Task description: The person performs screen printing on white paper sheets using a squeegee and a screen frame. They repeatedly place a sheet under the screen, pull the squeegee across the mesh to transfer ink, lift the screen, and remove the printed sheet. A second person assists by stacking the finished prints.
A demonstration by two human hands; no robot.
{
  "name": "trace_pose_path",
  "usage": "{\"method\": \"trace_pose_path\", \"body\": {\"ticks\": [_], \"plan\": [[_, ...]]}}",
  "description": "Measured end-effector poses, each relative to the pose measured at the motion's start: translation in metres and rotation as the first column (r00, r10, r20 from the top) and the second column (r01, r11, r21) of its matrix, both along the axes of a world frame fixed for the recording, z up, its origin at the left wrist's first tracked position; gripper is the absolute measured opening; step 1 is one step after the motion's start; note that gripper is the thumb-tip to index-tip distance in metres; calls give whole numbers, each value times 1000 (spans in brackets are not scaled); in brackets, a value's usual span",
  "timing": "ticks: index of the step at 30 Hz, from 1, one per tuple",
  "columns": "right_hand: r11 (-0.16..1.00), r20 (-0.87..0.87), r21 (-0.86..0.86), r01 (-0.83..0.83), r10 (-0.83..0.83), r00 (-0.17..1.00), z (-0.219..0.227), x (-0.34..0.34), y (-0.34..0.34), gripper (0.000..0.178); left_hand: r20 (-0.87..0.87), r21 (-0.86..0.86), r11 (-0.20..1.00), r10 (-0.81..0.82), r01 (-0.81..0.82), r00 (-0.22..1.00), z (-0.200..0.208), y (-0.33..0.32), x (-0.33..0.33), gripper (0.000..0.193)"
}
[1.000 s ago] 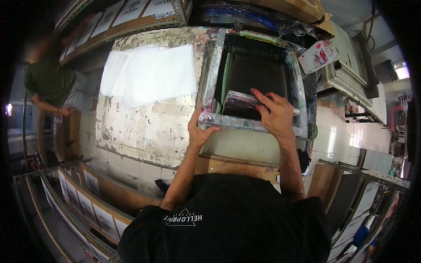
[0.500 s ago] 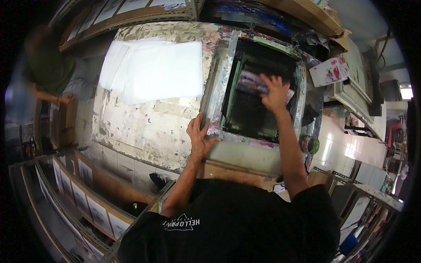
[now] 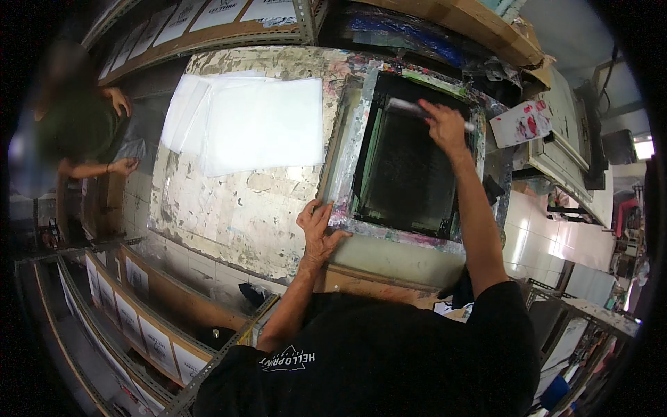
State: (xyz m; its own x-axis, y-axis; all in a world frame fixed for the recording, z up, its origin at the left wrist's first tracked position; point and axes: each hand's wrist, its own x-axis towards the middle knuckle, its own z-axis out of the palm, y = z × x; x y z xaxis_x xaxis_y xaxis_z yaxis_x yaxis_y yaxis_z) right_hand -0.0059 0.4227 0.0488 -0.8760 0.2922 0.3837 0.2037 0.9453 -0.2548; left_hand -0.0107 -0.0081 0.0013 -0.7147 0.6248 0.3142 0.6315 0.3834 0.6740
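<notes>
A screen printing frame (image 3: 345, 167) with a dark mesh (image 3: 410, 167) and paint-stained edges lies on the worktable. My right hand (image 3: 445, 128) is closed on a squeegee (image 3: 404, 105), a pale bar lying across the far part of the mesh. At the frame's near left corner rests my left hand (image 3: 319, 229), fingers and thumb spread along its edges. Left of the frame, several white sheets (image 3: 267, 125) lie overlapping. What is under the frame is hidden.
The worktable (image 3: 229, 215) is stained and flaking. Shelving with boards (image 3: 156, 340) stands at the near left, and another rack (image 3: 208, 31) runs along the far left. A person (image 3: 76, 139) stands at the left. A red-stained white box (image 3: 521, 126) sits right of the frame.
My right hand has moved the squeegee away from me toward the mesh's far end. My left hand stays at the frame's corner. The person at the left has shifted their arms.
</notes>
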Motion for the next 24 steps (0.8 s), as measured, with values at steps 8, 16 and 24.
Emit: {"method": "trace_pose_path", "body": {"ticks": [8, 16, 24], "plan": [[985, 154, -133, 108, -87, 984, 72, 112, -144, 47, 136, 211, 966, 122, -149, 983, 23, 14, 14, 79], [983, -155, 180, 41, -13, 988, 187, 126, -164, 59, 243, 511, 835, 87, -204, 966, 140, 75, -8, 60], [995, -203, 95, 33, -13, 979, 281, 55, -85, 47, -148, -249, 874, 391, -417, 908, 16, 87, -25, 47]]}}
